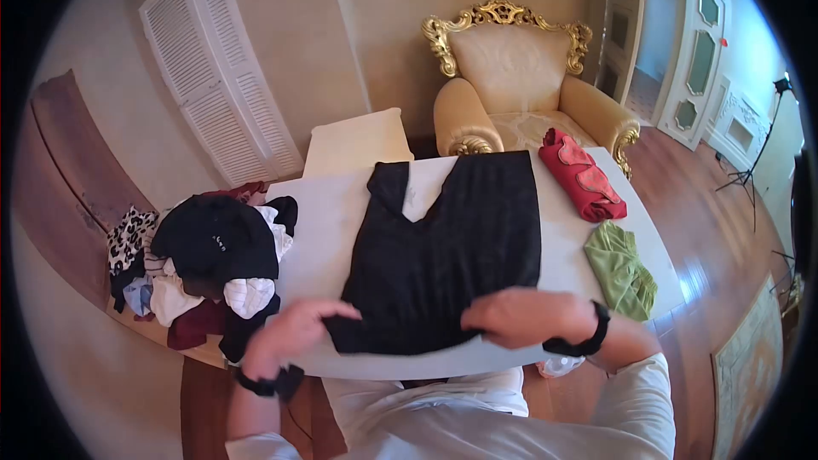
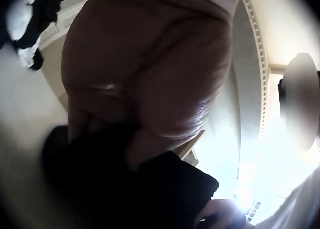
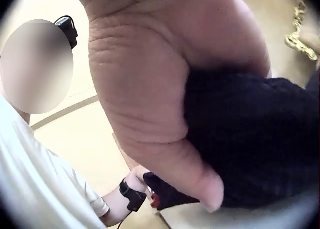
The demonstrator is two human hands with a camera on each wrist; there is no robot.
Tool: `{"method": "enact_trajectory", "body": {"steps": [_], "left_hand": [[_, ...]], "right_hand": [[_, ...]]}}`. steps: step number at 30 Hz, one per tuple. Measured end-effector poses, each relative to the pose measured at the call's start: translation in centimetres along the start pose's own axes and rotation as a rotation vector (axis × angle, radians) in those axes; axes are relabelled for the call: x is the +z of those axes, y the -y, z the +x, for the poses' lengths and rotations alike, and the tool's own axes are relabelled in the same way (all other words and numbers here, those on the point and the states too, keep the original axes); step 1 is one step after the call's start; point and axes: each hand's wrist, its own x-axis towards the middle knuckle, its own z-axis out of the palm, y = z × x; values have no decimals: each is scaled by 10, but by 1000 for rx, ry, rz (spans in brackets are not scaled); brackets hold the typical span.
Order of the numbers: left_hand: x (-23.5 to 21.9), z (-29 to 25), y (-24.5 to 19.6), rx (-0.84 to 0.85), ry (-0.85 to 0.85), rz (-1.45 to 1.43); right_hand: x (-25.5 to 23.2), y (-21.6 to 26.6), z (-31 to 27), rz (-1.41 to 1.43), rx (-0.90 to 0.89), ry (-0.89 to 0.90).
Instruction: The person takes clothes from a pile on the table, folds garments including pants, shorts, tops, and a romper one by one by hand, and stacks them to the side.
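Observation:
A black garment point(image 1: 452, 264) lies spread on the white table point(image 1: 319, 230), with a V-shaped gap at its far edge. My left hand point(image 1: 294, 332) pinches its near left corner. In the left wrist view the dark cloth point(image 2: 120, 184) runs between the thumb and the fingers. At the near right edge, my right hand point(image 1: 528, 317) grips the same garment. Its thumb lies along the cloth point(image 3: 250, 139) in the right wrist view, and the other fingertips are hidden behind the fabric.
A heap of mixed clothes point(image 1: 213, 238) covers the table's left end. On the right lie a rolled red garment point(image 1: 579, 179) and folded green shorts point(image 1: 620, 271). Beyond the table stand a gold-trimmed armchair point(image 1: 511, 68) and a cream stand point(image 1: 358, 136).

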Motion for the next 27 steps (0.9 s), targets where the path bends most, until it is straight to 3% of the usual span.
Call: {"method": "enact_trajectory", "body": {"steps": [3,5,8,10,14,16,18,20,22,23,25,26,27], "left_hand": [[52,-12,33,-80,118,36],[76,-16,44,81,-21,127],[83,-17,54,121,-137,66],[81,-19,57,126,-194,69],[52,-24,99,124,-520,114],[26,-37,117,16,-646,297],[13,-55,110,-175,-862,585],[18,-59,78,-173,-913,622],[31,-61,59,-209,-922,659],[34,-65,62,-228,-888,657],[39,-75,58,-278,-922,714],[40,-79,52,-312,-934,785],[42,-82,43,-332,-971,745]], "right_hand": [[48,1,-9,84,88,162],[70,0,-13,160,172,266],[82,9,-16,293,193,247],[87,16,-12,323,211,285],[110,27,15,477,-16,106],[108,33,36,536,-135,99],[73,23,61,628,62,85],[61,-16,81,259,-55,-237],[55,-53,96,-163,-24,-372],[61,-68,100,-171,-42,-346],[72,-88,104,-342,235,-111],[69,-73,109,-359,217,-96],[73,-53,113,-408,308,34]]}}
